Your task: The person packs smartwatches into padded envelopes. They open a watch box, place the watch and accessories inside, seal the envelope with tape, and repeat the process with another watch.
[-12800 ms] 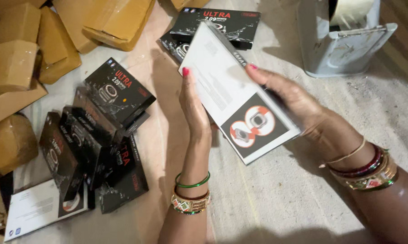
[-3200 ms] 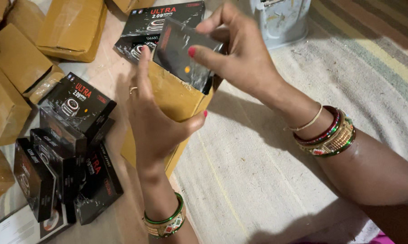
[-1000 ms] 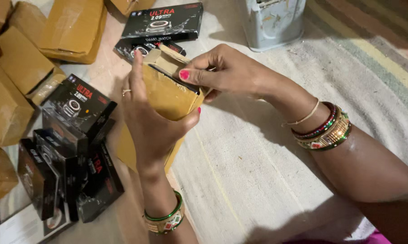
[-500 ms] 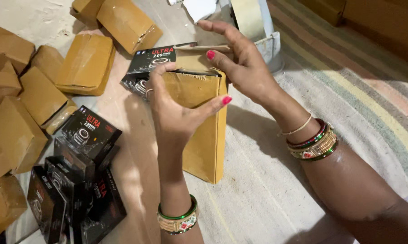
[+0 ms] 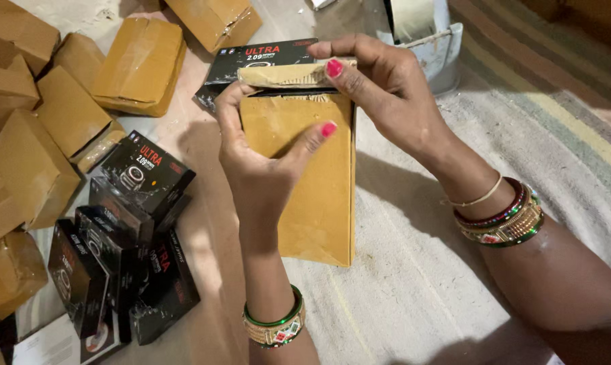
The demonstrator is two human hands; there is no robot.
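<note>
A brown padded envelope (image 5: 315,203) stands upright in the middle of the view, its lower end near the woven mat. My left hand (image 5: 261,165) wraps around its upper half from the left, thumb across the front. My right hand (image 5: 386,94) pinches the envelope's top flap (image 5: 288,74), which is bent over the opening. Whatever is inside the envelope is hidden. A black product box (image 5: 265,57) lies flat just behind the flap.
Several black product boxes (image 5: 126,230) are piled at the lower left. Sealed brown packages (image 5: 136,64) lie along the left and top. A grey tape dispenser (image 5: 424,30) stands at the top right. A striped woven mat (image 5: 522,122) covers the floor on the right.
The black box went into the envelope. The envelope has since been turned upright, and my right hand now folds its top flap down; the view has shifted closer.
</note>
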